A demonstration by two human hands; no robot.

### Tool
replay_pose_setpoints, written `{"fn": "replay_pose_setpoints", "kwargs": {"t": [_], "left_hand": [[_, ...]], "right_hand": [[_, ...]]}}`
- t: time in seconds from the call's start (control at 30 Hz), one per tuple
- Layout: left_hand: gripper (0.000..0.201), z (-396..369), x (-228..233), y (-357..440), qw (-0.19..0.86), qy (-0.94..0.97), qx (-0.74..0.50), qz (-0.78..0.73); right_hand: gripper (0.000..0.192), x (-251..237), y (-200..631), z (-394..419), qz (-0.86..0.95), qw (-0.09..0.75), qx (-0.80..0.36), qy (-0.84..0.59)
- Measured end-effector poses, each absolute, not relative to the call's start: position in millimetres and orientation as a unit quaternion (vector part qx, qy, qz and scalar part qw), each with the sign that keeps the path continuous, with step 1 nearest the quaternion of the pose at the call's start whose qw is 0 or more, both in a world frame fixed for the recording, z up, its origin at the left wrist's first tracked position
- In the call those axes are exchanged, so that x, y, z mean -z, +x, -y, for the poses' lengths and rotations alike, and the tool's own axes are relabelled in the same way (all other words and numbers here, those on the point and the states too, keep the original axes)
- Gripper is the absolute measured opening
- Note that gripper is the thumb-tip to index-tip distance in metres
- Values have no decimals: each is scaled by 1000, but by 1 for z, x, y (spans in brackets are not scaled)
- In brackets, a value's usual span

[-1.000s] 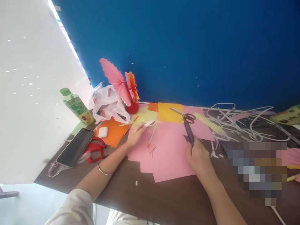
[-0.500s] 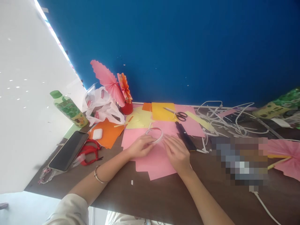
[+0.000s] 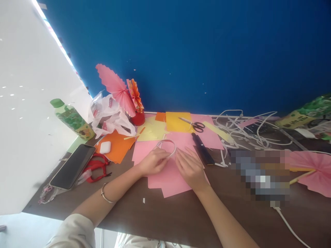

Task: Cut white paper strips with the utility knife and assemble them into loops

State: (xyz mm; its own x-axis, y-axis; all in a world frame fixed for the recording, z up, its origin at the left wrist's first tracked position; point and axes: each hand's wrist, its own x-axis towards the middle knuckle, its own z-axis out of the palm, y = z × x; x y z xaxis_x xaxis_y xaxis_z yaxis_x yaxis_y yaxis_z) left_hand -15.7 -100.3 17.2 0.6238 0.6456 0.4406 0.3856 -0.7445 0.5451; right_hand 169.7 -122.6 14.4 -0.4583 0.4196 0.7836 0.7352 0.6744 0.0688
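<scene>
My left hand [image 3: 155, 161] is closed on the lower side of a thin white roll of tape [image 3: 172, 143], which stands tilted above the pink paper [image 3: 162, 182]. At the roll's right rim are the fingertips of my right hand [image 3: 190, 168]. Its fingers are bent and mostly pressed together, and whatever they pinch is hidden. To the right of this hand lies a dark, pen-like tool [image 3: 203, 148]. Beyond the hands, scissors with black handles [image 3: 198, 126] rest on a yellow sheet [image 3: 178, 122].
On the left are a phone [image 3: 73, 167], red straps [image 3: 97, 168], a white earbud case [image 3: 104, 147] on orange paper and a green-capped bottle [image 3: 72, 119]. Pleated paper fans [image 3: 119, 89] rise behind a plastic bag [image 3: 113, 124]. White cables and strips [image 3: 261, 136] tangle at the right.
The whole view has shifted slightly. My left hand still grips the roll of tape, while a finger of my right hand now sticks out a little from the others.
</scene>
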Motion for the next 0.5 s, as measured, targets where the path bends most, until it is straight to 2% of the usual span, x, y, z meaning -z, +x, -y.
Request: {"fn": "replay_pose_setpoints", "kwargs": {"t": [0.27,0.5], "left_hand": [[23,102,-14,-11,231,857,-342,-308],[26,104,-16,-9,260,834,-372,-313]], "right_hand": [[17,-14,165,125,799,401,198,-402],[18,-16,157,124,719,525,114,-442]]}}
